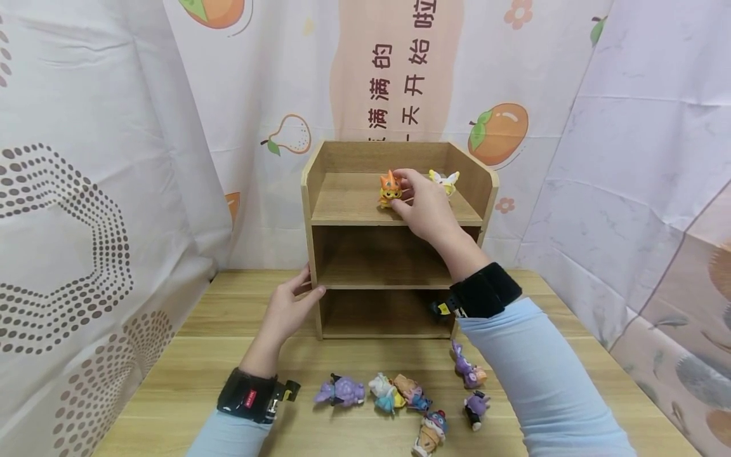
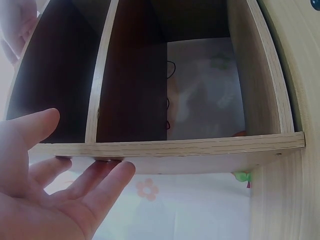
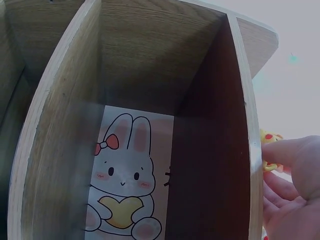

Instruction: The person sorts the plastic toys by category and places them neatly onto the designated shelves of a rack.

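Figurine (image 1: 391, 190), orange-hooded: pinched between thumb and fingers of right hand (image 1: 427, 204), at top tier of shelf unit (image 1: 345, 204); base contact unclear. Left hand (image 1: 288, 308): fingers extended against unit's side.

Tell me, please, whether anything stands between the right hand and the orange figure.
Nothing visible does: the right hand grips the orange figure. The white figure is farther right on the top shelf, partly behind the hand.
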Demonstrator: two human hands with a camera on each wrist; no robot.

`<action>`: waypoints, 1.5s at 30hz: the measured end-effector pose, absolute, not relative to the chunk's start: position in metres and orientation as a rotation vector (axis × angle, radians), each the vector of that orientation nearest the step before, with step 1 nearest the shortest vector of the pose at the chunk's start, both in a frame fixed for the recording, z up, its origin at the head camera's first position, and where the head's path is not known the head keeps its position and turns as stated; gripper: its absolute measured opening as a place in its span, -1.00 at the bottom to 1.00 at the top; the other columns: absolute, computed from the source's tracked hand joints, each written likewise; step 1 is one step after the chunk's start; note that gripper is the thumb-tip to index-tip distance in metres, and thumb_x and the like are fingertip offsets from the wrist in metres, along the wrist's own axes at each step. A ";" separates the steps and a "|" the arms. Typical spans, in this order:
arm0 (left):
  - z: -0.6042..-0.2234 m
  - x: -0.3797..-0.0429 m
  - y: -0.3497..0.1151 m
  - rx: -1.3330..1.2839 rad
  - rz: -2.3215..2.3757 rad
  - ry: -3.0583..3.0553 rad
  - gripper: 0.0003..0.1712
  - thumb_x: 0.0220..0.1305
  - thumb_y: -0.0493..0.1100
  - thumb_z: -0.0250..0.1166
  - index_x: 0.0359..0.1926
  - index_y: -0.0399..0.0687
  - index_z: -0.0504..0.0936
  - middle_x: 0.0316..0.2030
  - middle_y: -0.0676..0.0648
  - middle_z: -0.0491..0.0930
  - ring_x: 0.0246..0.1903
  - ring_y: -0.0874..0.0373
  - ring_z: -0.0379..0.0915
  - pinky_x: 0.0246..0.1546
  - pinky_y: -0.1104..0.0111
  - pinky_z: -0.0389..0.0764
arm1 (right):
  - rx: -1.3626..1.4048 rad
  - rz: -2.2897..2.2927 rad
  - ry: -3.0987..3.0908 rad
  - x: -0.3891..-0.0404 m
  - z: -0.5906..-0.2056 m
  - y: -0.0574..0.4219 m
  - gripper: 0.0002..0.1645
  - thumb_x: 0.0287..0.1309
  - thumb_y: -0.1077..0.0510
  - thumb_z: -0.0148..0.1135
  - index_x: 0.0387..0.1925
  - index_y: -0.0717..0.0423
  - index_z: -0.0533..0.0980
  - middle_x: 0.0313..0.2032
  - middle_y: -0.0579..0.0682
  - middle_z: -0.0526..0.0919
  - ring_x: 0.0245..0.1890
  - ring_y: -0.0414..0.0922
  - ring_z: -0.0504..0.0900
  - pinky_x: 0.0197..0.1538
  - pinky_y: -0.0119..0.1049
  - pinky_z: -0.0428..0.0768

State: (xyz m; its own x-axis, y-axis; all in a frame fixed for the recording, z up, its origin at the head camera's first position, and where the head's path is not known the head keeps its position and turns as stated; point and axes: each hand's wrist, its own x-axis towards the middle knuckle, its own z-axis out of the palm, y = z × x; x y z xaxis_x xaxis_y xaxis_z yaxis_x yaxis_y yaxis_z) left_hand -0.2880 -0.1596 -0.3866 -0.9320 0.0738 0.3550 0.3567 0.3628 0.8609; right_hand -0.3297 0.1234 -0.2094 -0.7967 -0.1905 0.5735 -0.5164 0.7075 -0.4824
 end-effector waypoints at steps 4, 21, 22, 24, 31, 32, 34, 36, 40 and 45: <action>-0.386 -0.287 -0.159 -0.384 -1.593 -2.377 -0.24 0.39 -0.05 0.37 0.50 -0.10 0.33 0.35 -0.25 0.44 0.21 -0.19 0.51 0.09 0.02 0.62 | 0.527 0.896 -2.430 -0.330 -0.210 0.125 -0.39 0.31 0.24 0.36 0.35 0.12 0.42 0.13 0.20 0.63 0.01 0.00 0.67 0.10 -0.08 0.64; -0.386 -0.285 -0.160 -0.376 -1.612 -2.385 -0.24 0.40 -0.06 0.35 0.52 -0.11 0.29 0.36 -0.28 0.41 0.24 -0.20 0.48 0.09 0.01 0.61 | 0.544 0.895 -2.426 -0.327 -0.210 0.131 -0.33 0.27 0.23 0.40 0.37 0.13 0.40 0.14 0.22 0.63 0.02 0.03 0.68 0.11 -0.06 0.64; -0.386 -0.286 -0.160 -0.379 -1.614 -2.381 -0.23 0.40 -0.06 0.35 0.52 -0.11 0.29 0.37 -0.27 0.41 0.24 -0.20 0.48 0.09 0.02 0.61 | 0.547 0.902 -2.420 -0.326 -0.210 0.132 -0.33 0.26 0.23 0.40 0.37 0.14 0.40 0.14 0.22 0.63 0.02 0.04 0.68 0.11 -0.06 0.65; -0.387 -0.286 -0.160 -0.386 -1.615 -2.376 -0.23 0.40 -0.06 0.35 0.52 -0.12 0.29 0.37 -0.27 0.40 0.24 -0.20 0.47 0.09 0.03 0.62 | 0.553 0.918 -2.406 -0.325 -0.211 0.135 -0.32 0.25 0.24 0.40 0.37 0.15 0.39 0.14 0.23 0.63 0.03 0.05 0.69 0.09 -0.06 0.66; -0.386 -0.287 -0.160 -0.405 -1.624 -2.366 -0.22 0.40 -0.05 0.36 0.52 -0.14 0.28 0.39 -0.27 0.38 0.24 -0.21 0.47 0.08 0.03 0.62 | 0.559 0.943 -2.325 -0.314 -0.215 0.146 -0.33 0.23 0.22 0.43 0.35 0.18 0.42 0.13 0.21 0.63 0.03 0.05 0.69 0.08 -0.05 0.67; -0.386 -0.287 -0.160 -0.400 -1.622 -2.370 -0.22 0.40 -0.05 0.36 0.52 -0.13 0.28 0.39 -0.27 0.38 0.24 -0.21 0.47 0.08 0.03 0.62 | 0.557 0.945 -2.312 -0.311 -0.217 0.147 -0.33 0.23 0.21 0.44 0.34 0.17 0.43 0.13 0.21 0.64 0.02 0.04 0.69 0.07 -0.05 0.68; -0.386 -0.287 -0.160 -0.397 -1.620 -2.373 -0.22 0.40 -0.05 0.36 0.52 -0.14 0.28 0.39 -0.27 0.38 0.24 -0.21 0.47 0.09 0.03 0.62 | 0.549 0.945 -2.286 -0.307 -0.220 0.150 -0.34 0.22 0.18 0.46 0.32 0.15 0.46 0.13 0.19 0.65 0.02 0.03 0.70 0.07 -0.05 0.68; -0.386 -0.287 -0.161 -0.395 -1.617 -2.375 -0.22 0.40 -0.05 0.36 0.52 -0.14 0.28 0.39 -0.28 0.38 0.24 -0.22 0.47 0.08 0.03 0.62 | 0.554 0.957 -2.250 -0.302 -0.224 0.153 -0.35 0.21 0.18 0.47 0.31 0.15 0.47 0.12 0.19 0.66 0.02 0.04 0.70 0.07 -0.05 0.68; -0.386 -0.288 -0.161 -0.406 -1.607 -2.371 -0.22 0.40 -0.05 0.36 0.52 -0.16 0.28 0.39 -0.29 0.38 0.24 -0.22 0.47 0.08 0.03 0.62 | 0.597 0.966 -2.158 -0.295 -0.232 0.158 -0.39 0.19 0.22 0.48 0.26 0.21 0.51 0.09 0.19 0.66 -0.01 0.04 0.71 0.02 -0.07 0.70; -0.387 -0.289 -0.161 -0.408 -1.598 -2.376 -0.22 0.40 -0.05 0.36 0.51 -0.17 0.28 0.39 -0.29 0.37 0.24 -0.22 0.47 0.08 0.03 0.62 | 0.671 0.957 -2.066 -0.287 -0.243 0.164 -0.42 0.14 0.25 0.51 0.18 0.27 0.54 0.04 0.17 0.68 -0.05 0.01 0.69 -0.08 -0.08 0.73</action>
